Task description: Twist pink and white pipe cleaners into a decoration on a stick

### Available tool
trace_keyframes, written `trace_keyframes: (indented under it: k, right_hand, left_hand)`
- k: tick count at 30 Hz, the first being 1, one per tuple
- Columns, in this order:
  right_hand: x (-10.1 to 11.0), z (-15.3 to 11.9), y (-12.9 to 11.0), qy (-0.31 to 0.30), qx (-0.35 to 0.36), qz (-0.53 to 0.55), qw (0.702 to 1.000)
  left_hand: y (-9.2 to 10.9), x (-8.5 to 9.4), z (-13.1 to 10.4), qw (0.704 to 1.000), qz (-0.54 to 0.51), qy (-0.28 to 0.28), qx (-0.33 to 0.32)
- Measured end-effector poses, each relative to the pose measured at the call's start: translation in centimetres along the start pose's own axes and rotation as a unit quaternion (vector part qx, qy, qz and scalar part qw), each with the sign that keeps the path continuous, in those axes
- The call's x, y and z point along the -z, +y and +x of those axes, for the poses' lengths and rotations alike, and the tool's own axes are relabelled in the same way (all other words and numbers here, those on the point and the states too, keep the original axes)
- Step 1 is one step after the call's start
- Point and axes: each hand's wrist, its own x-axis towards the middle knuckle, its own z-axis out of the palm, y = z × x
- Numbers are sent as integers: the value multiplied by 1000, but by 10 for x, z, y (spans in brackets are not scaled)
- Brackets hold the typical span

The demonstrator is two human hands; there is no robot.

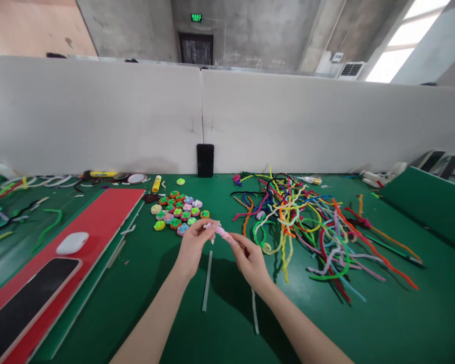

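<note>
A small piece of pink pipe cleaner (223,232) stretches between the fingertips of my two hands, a little above the table. My left hand (194,243) pinches its left end, which looks bunched or coiled. With thumb and finger closed, my right hand (252,260) grips the other end. Below my left fingers lies a narrow pale strip (207,283) on the green tabletop. A second whitish strip (255,313) shows under my right wrist; its upper part is hidden. Just beyond my left hand sits a cluster of small colourful flower-like pieces (179,211).
A tangled heap of coloured pipe cleaners (299,217) spreads over the right. At left, a red board (109,212) bears a phone (34,308) and a white case (73,243). A glue stick (156,183) and a black phone (205,161) stand near the partition (273,121).
</note>
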Motion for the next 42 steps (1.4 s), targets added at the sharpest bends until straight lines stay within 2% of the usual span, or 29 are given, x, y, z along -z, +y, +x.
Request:
trace_keyframes:
  k: [12,17,24,31,37,42]
  right_hand:
    - [3,2,-6,37,13,-11,999]
    - [2,3,-4,46,-11,14,999]
    - [0,2,-5,14,-36,38,999]
    - [1,1,-5,10,-13,11,1000]
    - [0,1,-8,-7,-27,17,999]
    - [0,1,-10,-22,-38,22,999]
  left_hand:
    - [1,-2,-3,999,-5,-29,11]
    - [0,-4,-2,999,-39,-34,4]
    - [-3,-1,1,997,-80,-9,8]
    - [-6,-2,2,984,-171,-20,53]
    - [-8,-3,3,983,-178,8,38]
    - [-9,-2,3,986,-164,-4,28]
